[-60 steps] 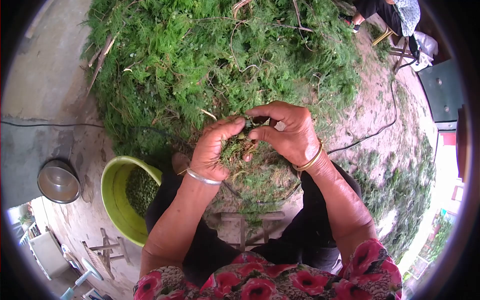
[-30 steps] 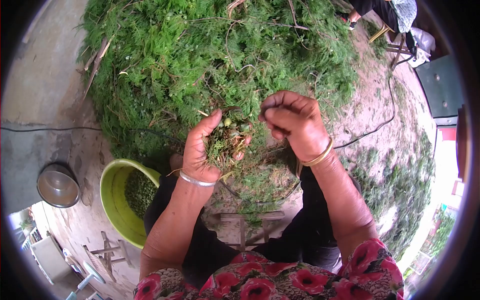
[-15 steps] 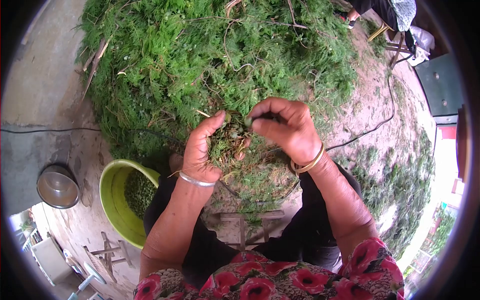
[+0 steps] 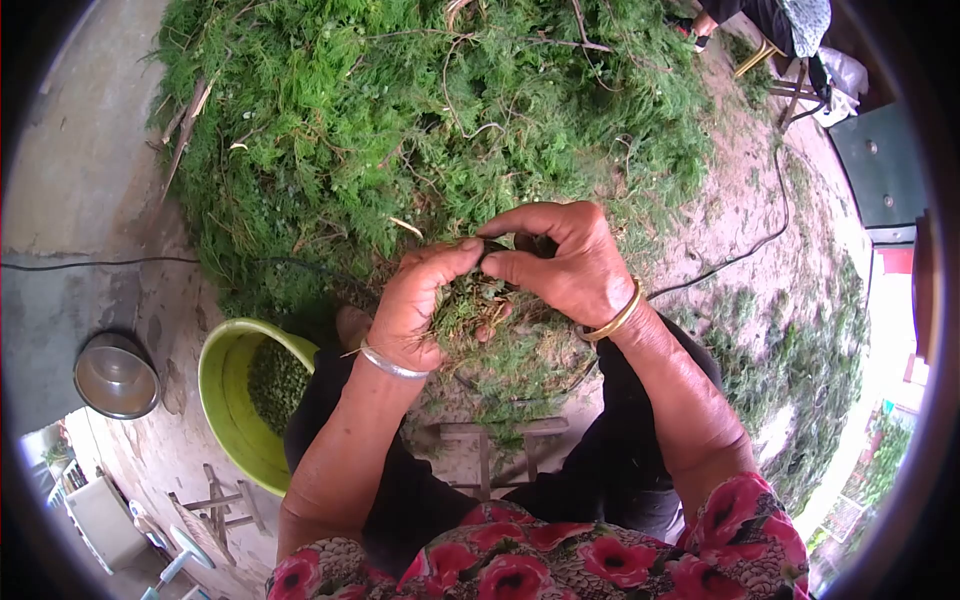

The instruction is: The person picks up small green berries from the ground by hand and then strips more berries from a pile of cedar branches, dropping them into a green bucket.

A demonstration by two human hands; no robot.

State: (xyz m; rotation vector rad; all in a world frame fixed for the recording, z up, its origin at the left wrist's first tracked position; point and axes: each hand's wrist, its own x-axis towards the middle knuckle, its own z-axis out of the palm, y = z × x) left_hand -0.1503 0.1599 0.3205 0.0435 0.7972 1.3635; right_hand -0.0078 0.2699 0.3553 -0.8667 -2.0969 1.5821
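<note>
In the head view, my left hand (image 4: 405,305) cups a clump of green and brown conifer sprigs (image 4: 465,312), with small round green cones among them. Its thumb reaches over the top of the clump. My right hand (image 4: 575,262) meets the left thumb there, forefinger and thumb in a pinch. Something dark lies between those fingertips, too small to make out. To the left of my knee stands a yellow-green bucket (image 4: 222,400), partly filled with small green cones (image 4: 278,385).
A large heap of conifer branches (image 4: 330,130) lies ahead. A metal bowl (image 4: 117,375) sits at far left, above a small wooden stool (image 4: 215,505). Black cable (image 4: 735,262) crosses the floor. Another person's foot (image 4: 695,35) shows at top right.
My right hand has shifted slightly left, and my left thumb has moved right to meet its fingertips. The green cone seen earlier at the right fingertips is no longer plainly visible.
</note>
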